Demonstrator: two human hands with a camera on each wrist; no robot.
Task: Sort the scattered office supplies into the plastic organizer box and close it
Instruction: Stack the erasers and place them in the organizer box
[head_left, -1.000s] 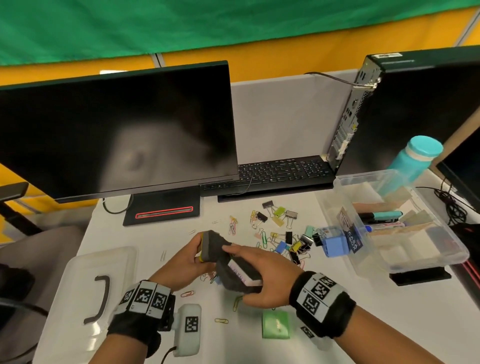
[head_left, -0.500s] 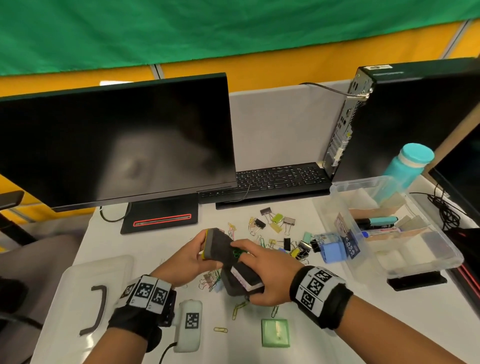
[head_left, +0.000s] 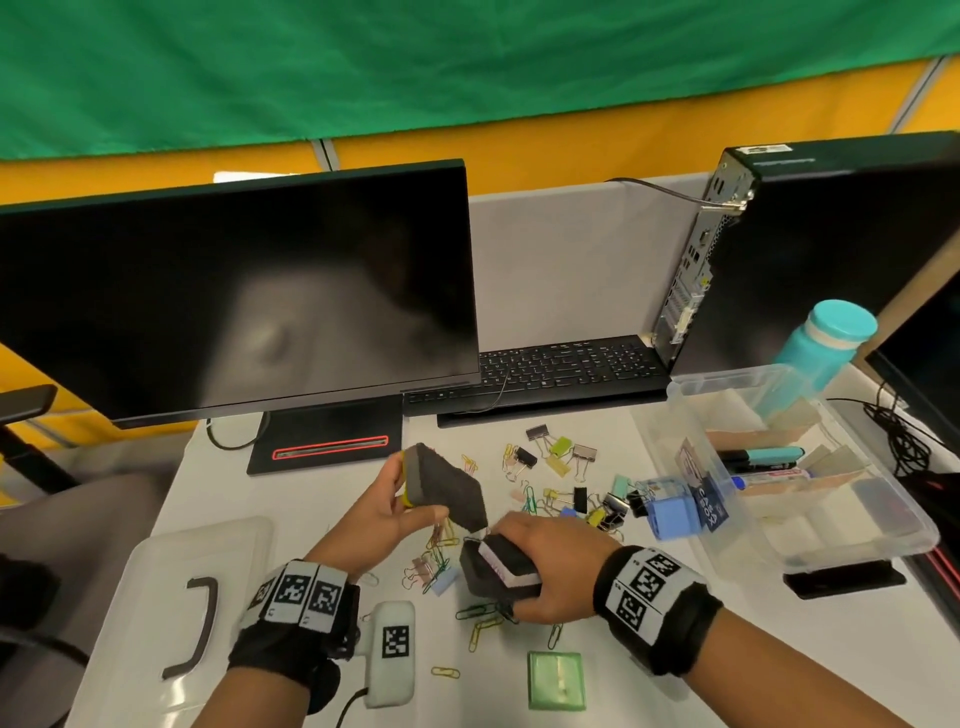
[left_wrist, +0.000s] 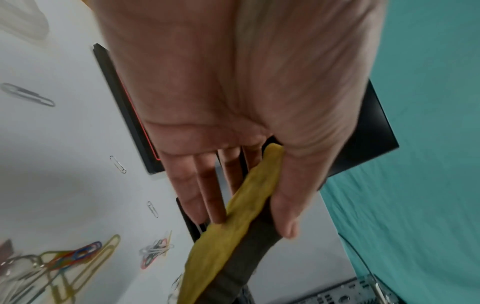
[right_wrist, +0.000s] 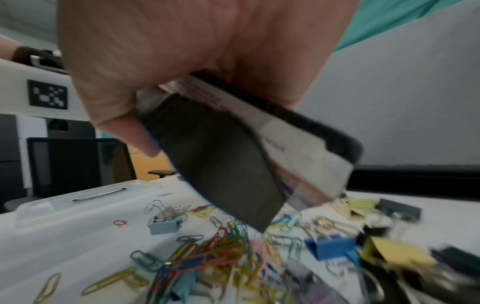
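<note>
Above the desk my left hand grips a dark eraser with a yellow backing, thumb on one face and fingers on the other. Just right of it and lower, my right hand grips a second dark eraser with white and pink layers, seen close in the right wrist view. The two erasers are apart. The clear organizer box stands open at the right with markers in one compartment. Binder clips and paper clips lie scattered between.
The clear lid with a dark handle lies at the left. A green pad lies near the front edge, a blue box beside the organizer. Monitor, keyboard, computer tower and teal bottle line the back.
The two erasers were held together as one stack; now they are pulled apart, the left hand lifting the yellow one up and left, the right hand keeping the other lower.
</note>
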